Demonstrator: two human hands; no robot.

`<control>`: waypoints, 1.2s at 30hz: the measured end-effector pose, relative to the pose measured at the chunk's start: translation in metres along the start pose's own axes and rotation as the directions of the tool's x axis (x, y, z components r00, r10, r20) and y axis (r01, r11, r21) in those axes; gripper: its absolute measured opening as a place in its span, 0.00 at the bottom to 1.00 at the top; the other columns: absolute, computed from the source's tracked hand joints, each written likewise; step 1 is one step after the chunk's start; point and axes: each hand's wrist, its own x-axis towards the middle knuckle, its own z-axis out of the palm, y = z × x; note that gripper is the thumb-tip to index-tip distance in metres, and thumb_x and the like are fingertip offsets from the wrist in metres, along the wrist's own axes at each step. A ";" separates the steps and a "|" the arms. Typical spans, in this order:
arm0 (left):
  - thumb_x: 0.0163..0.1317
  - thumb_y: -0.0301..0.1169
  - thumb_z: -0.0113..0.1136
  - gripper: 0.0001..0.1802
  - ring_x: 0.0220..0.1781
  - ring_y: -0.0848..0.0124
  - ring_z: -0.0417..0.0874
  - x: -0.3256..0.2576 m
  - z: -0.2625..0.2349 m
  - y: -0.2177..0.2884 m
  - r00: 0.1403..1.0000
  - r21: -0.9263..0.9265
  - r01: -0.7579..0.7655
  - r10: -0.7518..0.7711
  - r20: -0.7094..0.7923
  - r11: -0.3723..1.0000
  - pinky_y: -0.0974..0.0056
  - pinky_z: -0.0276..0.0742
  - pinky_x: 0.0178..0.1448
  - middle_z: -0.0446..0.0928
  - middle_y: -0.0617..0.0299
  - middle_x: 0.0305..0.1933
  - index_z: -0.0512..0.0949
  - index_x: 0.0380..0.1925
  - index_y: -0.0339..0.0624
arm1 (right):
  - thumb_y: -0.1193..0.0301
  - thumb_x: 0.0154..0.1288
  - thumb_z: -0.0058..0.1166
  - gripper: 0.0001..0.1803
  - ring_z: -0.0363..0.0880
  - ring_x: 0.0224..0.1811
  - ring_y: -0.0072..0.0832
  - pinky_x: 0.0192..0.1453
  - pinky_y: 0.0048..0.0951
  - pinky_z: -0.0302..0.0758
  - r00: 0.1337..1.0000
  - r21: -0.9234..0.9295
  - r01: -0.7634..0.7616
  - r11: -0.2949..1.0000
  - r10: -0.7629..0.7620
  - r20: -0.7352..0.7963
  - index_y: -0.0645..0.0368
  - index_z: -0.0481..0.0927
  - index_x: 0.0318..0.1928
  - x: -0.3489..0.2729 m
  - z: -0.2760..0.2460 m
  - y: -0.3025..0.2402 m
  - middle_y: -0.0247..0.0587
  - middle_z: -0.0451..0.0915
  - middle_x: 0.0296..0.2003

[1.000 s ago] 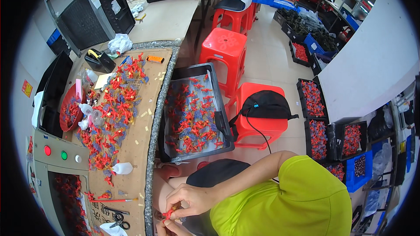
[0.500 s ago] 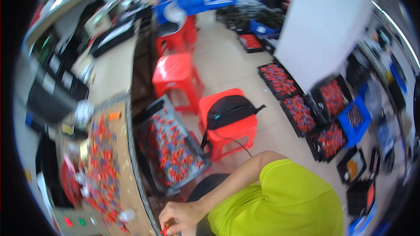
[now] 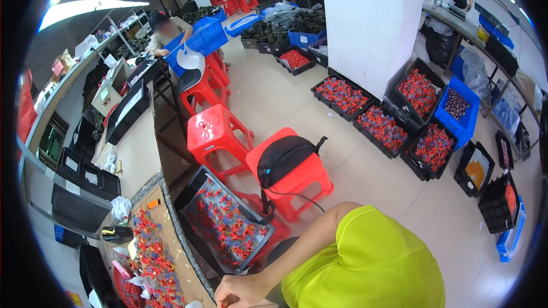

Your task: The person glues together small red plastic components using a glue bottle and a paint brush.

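Apparently only the right hand [image 3: 240, 292] shows, at the lower edge of the view, at the end of a bare forearm that comes out of a yellow-green sleeve. Its fingers are curled inward over the near edge of the cardboard-covered bench [image 3: 171, 231]. I cannot tell if they pinch something, because the picture cuts them. The left hand is not in the view.

Just beside the hand, to the left, small red and blue parts [image 3: 149, 251] lie scattered on the bench. More of the same parts fill a black tray [image 3: 194, 188] that stands tilted against the bench side, near the hand.

I judge that the step is handling one small part at the bench edge. The next move would call for a fine pinch on a single piece in the pile.

Further out, a black bag [image 3: 285, 159] rests on a red stool [image 3: 305, 185].
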 end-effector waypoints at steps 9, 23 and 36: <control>0.62 0.31 0.58 0.14 0.23 0.69 0.74 -0.002 0.003 0.004 0.998 -0.010 -0.002 0.001 -0.057 1.000 0.65 0.72 0.28 0.77 0.53 0.21 0.79 0.29 0.26 | 0.74 0.55 0.60 0.08 0.73 0.20 0.19 0.25 0.23 0.67 0.997 0.193 0.036 0.980 -0.022 -0.078 0.69 0.80 0.30 -0.002 0.009 0.005 0.39 0.79 0.20; 0.61 0.31 0.58 0.14 0.23 0.69 0.75 0.001 -0.009 0.003 0.999 -0.004 0.048 -0.048 -0.023 0.999 0.64 0.73 0.28 0.79 0.51 0.23 0.80 0.29 0.25 | 0.74 0.55 0.59 0.08 0.72 0.20 0.18 0.25 0.23 0.66 1.000 0.165 0.011 0.986 -0.006 -0.030 0.69 0.79 0.29 0.004 0.020 0.008 0.38 0.77 0.18; 0.63 0.28 0.55 0.12 0.27 0.66 0.81 -0.037 -0.034 -0.015 0.955 0.129 0.293 -0.285 -0.079 0.947 0.66 0.77 0.33 0.82 0.49 0.26 0.83 0.37 0.30 | 0.74 0.58 0.60 0.07 0.81 0.33 0.30 0.36 0.28 0.74 0.930 0.182 -0.197 0.963 0.125 0.345 0.66 0.81 0.35 -0.001 0.043 0.034 0.43 0.81 0.30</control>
